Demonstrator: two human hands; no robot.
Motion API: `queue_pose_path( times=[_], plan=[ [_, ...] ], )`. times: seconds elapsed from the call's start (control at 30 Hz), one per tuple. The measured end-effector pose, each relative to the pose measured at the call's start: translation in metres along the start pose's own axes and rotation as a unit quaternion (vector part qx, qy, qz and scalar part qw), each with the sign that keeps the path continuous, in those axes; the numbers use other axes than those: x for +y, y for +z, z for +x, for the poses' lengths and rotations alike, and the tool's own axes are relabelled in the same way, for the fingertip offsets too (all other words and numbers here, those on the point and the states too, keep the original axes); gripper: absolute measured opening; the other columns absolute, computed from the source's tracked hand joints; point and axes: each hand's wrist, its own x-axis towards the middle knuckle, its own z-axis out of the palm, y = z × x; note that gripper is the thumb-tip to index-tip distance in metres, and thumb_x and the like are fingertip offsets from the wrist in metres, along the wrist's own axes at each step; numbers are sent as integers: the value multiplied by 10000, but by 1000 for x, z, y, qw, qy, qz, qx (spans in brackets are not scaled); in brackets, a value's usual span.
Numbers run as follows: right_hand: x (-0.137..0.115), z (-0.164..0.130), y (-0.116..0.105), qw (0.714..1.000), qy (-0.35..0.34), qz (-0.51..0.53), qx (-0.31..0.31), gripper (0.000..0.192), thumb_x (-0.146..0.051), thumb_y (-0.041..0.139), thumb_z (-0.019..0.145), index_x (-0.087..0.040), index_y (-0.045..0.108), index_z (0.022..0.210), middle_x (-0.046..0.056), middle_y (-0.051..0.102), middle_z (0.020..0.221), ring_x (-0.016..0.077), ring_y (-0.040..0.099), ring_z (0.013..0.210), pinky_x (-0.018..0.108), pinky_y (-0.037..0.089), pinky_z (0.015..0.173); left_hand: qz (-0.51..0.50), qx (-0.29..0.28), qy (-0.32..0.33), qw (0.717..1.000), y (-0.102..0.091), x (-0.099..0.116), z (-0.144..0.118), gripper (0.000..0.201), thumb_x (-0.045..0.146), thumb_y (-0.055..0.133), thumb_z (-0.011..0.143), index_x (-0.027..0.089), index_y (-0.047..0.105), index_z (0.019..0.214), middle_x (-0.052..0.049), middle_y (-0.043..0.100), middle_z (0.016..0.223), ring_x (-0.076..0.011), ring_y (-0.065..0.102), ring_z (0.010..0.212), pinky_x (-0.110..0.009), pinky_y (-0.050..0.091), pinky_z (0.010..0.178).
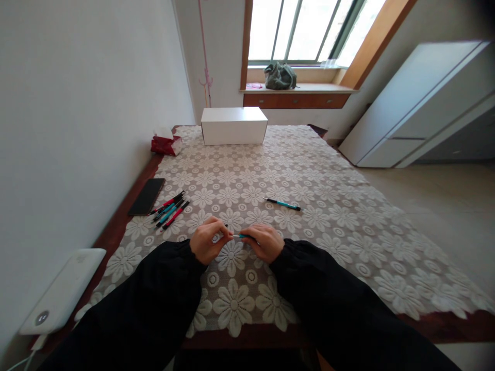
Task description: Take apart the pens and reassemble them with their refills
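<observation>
I've got both hands pinched on a teal pen: left hand at its tip, right hand round the barrel, near the table's front edge. Lace cloth, window beyond. White box at far edge, shut, contents unseen

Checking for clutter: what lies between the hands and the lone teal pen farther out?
Head view: only bare lace tablecloth lies between the hands, left and right, and the lone pen.
</observation>
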Motion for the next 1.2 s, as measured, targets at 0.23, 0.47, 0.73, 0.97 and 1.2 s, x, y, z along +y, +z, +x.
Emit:
queue_pose_path(
  times=[0.23, 0.47, 0.73, 0.97, 1.2],
  plan=[
    [1, -1, 1, 1000, 19, -6, -8, 155, -277, 570, 996, -215, 702, 1048, 58, 764, 904, 199, 711, 817, 308, 525, 767, 7, 22, 23, 999, -2, 2, 1, 108, 199, 723, 885, 219, 641, 818, -30, 756, 851, -181, 679, 846, -327, 580, 790],
    [0, -1, 0, 999, 34, -10, 8, 159, -298, 576, 994, -221, 704, 1050, 59, 752, 907, 196, 693, 810, 312, 526, 775, 16, 37, 23, 999, -3, 1, 1, 83, 217, 741, 882, 219, 668, 922, -31, 747, 876, -184, 692, 890, -324, 587, 813],
    [-2, 0, -1, 998, 55, 3, 25, 178, -300, 537, 1000, -218, 691, 1038, 64, 740, 903, 201, 684, 815, 319, 528, 775, 46, 21, 6, 999, -6, 2, 2, 251, 295, 750, 866, 230, 643, 1083, -52, 728, 1012, -212, 685, 978, -377, 577, 895],
    [-3, 0, 0, 994, 82, 16, 70, 150, -295, 542, 990, -230, 676, 1007, 51, 723, 867, 200, 677, 822, 316, 520, 780, 200, -42, -78, 976, -8, -7, 5, 448, 206, 727, 749, 210, 612, 1182, -93, 695, 1186, -316, 599, 1167, -507, 492, 998],
    [-1, 1, -2, 993, 99, 15, 66, 120, -272, 565, 974, -234, 665, 1027, 50, 747, 938, 206, 693, 877, 325, 522, 825, 236, -62, -96, 965, -8, -20, 3, 101, 238, 618, 894, 223, 699, 953, -68, 722, 1043, -280, 602, 1065, -464, 477, 955]
  ],
)
